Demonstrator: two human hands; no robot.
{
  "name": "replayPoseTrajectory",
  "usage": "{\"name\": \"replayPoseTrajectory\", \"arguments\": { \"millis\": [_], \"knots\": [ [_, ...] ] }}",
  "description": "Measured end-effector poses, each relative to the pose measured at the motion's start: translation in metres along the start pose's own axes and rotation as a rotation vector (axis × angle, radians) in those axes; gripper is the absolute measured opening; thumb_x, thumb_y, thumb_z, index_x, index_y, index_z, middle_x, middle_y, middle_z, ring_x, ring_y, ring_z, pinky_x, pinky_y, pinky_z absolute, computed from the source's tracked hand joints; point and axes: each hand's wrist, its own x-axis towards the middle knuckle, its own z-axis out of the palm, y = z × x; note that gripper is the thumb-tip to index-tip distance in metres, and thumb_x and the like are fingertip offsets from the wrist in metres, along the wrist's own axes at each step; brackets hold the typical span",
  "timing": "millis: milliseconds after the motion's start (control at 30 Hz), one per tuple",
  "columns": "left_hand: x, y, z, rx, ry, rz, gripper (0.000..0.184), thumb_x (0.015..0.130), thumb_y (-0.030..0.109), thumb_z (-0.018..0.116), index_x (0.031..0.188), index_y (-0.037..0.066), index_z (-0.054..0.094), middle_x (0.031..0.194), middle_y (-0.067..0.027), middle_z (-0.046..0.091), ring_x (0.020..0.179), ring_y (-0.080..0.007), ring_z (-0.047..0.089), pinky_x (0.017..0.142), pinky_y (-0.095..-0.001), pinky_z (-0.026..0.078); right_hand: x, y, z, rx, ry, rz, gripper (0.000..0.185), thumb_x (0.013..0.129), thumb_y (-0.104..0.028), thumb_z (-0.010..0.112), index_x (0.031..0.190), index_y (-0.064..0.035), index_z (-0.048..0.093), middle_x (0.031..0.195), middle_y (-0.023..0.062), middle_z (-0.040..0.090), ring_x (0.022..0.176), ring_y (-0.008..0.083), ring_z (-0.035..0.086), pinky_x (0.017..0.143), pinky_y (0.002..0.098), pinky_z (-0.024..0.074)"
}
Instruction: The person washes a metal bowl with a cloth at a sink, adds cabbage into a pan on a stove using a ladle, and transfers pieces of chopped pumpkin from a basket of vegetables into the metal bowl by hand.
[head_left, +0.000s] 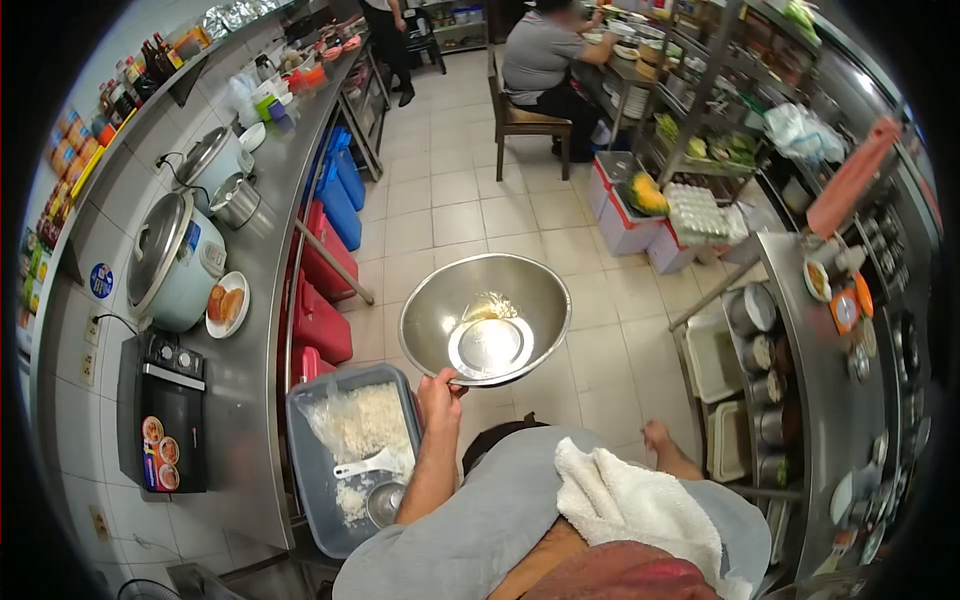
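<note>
A narrow kitchen with a pale tiled floor (455, 215) runs away from the wearer, with a long steel counter (255, 340) along the left carrying a near rice cooker (190, 265), a microwave oven (165, 420) and a plate of bread rolls (229, 303). On the far right, a person in a grey shirt (540, 65) sits on a wooden chair (530, 120).

Near the middle, the left hand (440, 400) grasps a wide stainless-steel mixing bowl (425, 325) by its near left rim; the bowl hangs in the air above the floor. Bright reflections hide whether its bottom holds anything. The right hand (655, 435) hangs low at the right, apart from the bowl and near the right-hand shelving (690, 345); it is too small in view to tell whether its fingers are curled or loose.

Beside the left forearm, on the near left, a grey plastic tub (310, 510) contains white rice (370, 420), a white scoop (365, 465) and a small steel bowl (386, 502).

The one-sided hold looks like the weak point: with no hand under the far side, any weight there could twist the rim from the fingers and drop the mixing bowl. A leftward swing might clip the tub or counter edge, and deep stooping could slide the white towel (640, 500) off the shoulder.
</note>
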Motion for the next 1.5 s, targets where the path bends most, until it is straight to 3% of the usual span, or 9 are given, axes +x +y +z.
{"name": "replayPoseTrajectory", "arguments": {
  "millis": [100,367,433,567,667,833,1033,1333,1500],
  "knots": [
    [0.055,0.018,0.034,-0.056,0.031,0.040,0.021,0.067,-0.008,0.054,0.076,0.008,0.044,0.059,-0.0006,0.046,0.042,-0.0085,0.038,0.041,-0.0272,0.037,0.024,-0.140,-0.120,0.542,0.304,-0.100,0.040,0.078,-0.011,0.053,0.116,-0.0003,0.049,0.080,0.0091,0.058,0.061,0.0185,0.055,0.048,0.0298,0.0447],
    [0.254,0.072,0.107,-0.046,0.111,0.049,0.021,0.065,-0.008,0.054,0.076,0.007,0.045,0.063,-0.0024,0.050,0.041,-0.0095,0.039,0.040,-0.0251,0.039,0.179,-0.373,-0.191,0.507,0.449,-0.576,0.039,0.076,-0.014,0.058,0.113,-0.0010,0.051,0.072,0.0083,0.059,0.060,0.0142,0.054,0.047,0.0277,0.0428],
    [0.309,0.093,0.136,-0.013,0.093,0.027,0.021,0.065,-0.008,0.054,0.077,0.007,0.045,0.064,-0.0027,0.052,0.041,-0.0093,0.039,0.040,-0.0252,0.039,0.184,-0.395,-0.180,0.458,0.304,-0.410,0.036,0.074,-0.018,0.060,0.106,-0.0005,0.057,0.087,0.0176,0.063,0.083,0.0252,0.060,0.075,0.0326,0.0471],
    [0.397,0.128,0.187,0.035,0.093,0.036,0.021,0.066,-0.006,0.055,0.079,0.007,0.047,0.066,-0.0022,0.054,0.042,-0.0086,0.042,0.041,-0.0251,0.040,0.158,-0.421,-0.193,0.448,0.007,-0.107,0.038,0.074,-0.018,0.060,0.108,-0.0011,0.055,0.083,0.0154,0.062,0.066,0.0222,0.060,0.063,0.0379,0.0504],
    [0.464,0.155,0.238,0.021,0.101,0.035,0.021,0.067,-0.006,0.056,0.081,0.006,0.046,0.065,-0.0022,0.053,0.041,-0.0085,0.042,0.041,-0.0252,0.041,0.222,-0.404,-0.192,0.160,-0.063,-0.427,0.040,0.074,-0.017,0.060,0.111,-0.0036,0.053,0.082,0.0144,0.060,0.061,0.0216,0.059,0.055,0.0421,0.0502],
    [0.588,0.178,0.306,-0.018,0.046,0.041,0.021,0.069,-0.006,0.056,0.082,0.006,0.045,0.063,-0.0020,0.052,0.041,-0.0083,0.042,0.040,-0.0274,0.044,0.269,-0.491,-0.281,0.515,-0.019,0.192,0.035,0.075,-0.014,0.059,0.108,-0.0037,0.052,0.079,0.0128,0.060,0.061,0.0226,0.058,0.051,0.0446,0.0499],
    [0.694,0.234,0.400,0.013,0.090,0.041,0.020,0.069,-0.005,0.055,0.080,0.008,0.045,0.060,-0.0002,0.049,0.040,-0.0079,0.041,0.042,-0.0293,0.047,0.448,-0.644,-0.400,0.408,0.057,-0.224,0.032,0.073,-0.021,0.059,0.095,0.0030,0.058,0.070,0.0152,0.061,0.045,0.0224,0.055,0.044,0.0347,0.0482],
    [0.890,0.301,0.532,0.017,-0.049,0.049,0.022,0.068,-0.005,0.055,0.082,0.008,0.044,0.063,-0.0003,0.049,0.042,-0.0093,0.040,0.064,-0.0458,0.051,0.416,-1.046,-0.661,0.897,0.229,-0.601,0.039,0.086,-0.036,0.051,0.111,-0.0054,0.054,0.095,0.0068,0.058,0.085,0.0134,0.052,0.062,0.0294,0.0441],
    [0.997,0.338,0.618,0.020,-0.164,-0.018,0.024,0.068,-0.009,0.054,0.085,0.004,0.045,0.072,-0.0026,0.053,0.050,-0.0103,0.047,0.043,-0.0227,0.039,0.415,-1.155,-0.737,1.295,-0.002,-0.638,0.054,0.088,-0.052,0.036,0.125,-0.0130,0.042,0.118,0.0000,0.045,0.097,0.0158,0.045,0.068,0.0326,0.0421]
  ]
}}
